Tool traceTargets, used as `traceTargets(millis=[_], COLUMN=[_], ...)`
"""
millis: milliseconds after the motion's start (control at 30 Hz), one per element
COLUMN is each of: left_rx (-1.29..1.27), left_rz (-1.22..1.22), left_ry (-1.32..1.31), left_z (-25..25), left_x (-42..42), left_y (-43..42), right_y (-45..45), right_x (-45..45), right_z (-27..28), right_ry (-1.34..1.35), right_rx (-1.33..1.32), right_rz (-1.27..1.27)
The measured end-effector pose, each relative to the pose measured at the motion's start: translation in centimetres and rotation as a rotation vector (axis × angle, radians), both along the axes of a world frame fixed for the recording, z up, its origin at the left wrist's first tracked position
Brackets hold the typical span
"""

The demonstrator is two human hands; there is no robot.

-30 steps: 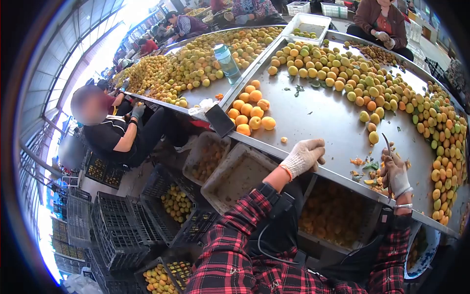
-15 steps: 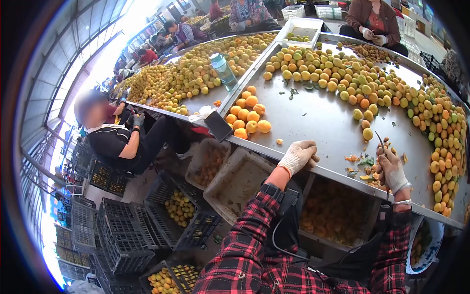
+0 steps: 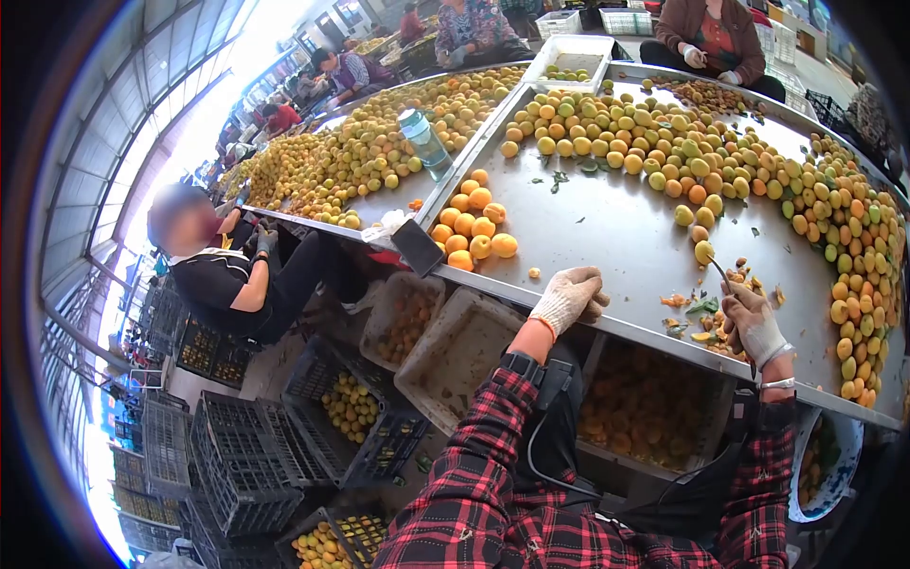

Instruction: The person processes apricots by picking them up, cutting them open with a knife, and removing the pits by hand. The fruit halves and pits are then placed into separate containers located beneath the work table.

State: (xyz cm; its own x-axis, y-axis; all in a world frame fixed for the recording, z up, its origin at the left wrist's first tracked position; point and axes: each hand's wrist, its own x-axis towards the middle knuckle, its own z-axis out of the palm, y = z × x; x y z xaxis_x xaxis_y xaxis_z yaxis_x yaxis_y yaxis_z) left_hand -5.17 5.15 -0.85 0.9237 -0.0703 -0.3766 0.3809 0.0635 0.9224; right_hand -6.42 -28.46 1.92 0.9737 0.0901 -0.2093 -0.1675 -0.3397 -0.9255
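My left hand [image 3: 569, 302], in a white knit glove, hangs over the table's front edge with its fingers curled closed. Whatever it may hold is hidden by the fingers. In my gloved right hand [image 3: 751, 325] is a knife with a thin, curved dark blade [image 3: 720, 274]. The blade's tip is at or very near a yellow apricot [image 3: 704, 252], the lowest of a short line of apricots on the metal table [image 3: 607, 256]. Fruit scraps and leaves [image 3: 703, 305] lie just left of my right hand. One small piece [image 3: 535, 273] rests farther left.
A group of orange apricots [image 3: 482, 227] sits by a dark phone-like slab [image 3: 417, 247]. Larger apricot heaps [image 3: 664, 142] curve round the far and right sides. A water bottle [image 3: 425, 142] stands beyond the divider. Crates and a pale bin [image 3: 455, 346] sit below. Other people work around the tables.
My right hand has moved slightly up and left, and the knife has tilted left, its tip now by the lowest apricot. My left hand stays closed near the edge. The view has shifted slightly.
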Motion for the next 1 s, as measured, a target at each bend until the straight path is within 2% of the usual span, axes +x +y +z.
traceTargets(millis=[67, 133, 333, 633, 1000], left_rx=[0.005, 0.009, 0.033, 0.018, -0.001], left_rz=[0.002, 0.005, -0.009, 0.008, 0.029], left_ry=[-0.012, -0.023, -0.034, -0.011, 0.009], left_z=[-0.4, -0.5, -0.4, -0.1, -0.1], left_x=[0.1, 0.1, 0.1, -0.1, 0.1], left_y=[0.0, 0.0, 0.1, -0.1, -0.1], right_y=[-0.1, -0.7, 0.0, 0.8, 0.5], right_x=[0.1, 0.7, 0.1, -0.8, -0.6], right_z=[-0.3, -2.2, -0.4, 1.8, 1.2], right_ry=[0.037, -0.085, -0.094, 0.012, -0.002], right_rx=[-0.03, 0.009, -0.107, -0.136, -0.145], right_rz=[0.016, 0.043, 0.05, 0.024, 0.038])
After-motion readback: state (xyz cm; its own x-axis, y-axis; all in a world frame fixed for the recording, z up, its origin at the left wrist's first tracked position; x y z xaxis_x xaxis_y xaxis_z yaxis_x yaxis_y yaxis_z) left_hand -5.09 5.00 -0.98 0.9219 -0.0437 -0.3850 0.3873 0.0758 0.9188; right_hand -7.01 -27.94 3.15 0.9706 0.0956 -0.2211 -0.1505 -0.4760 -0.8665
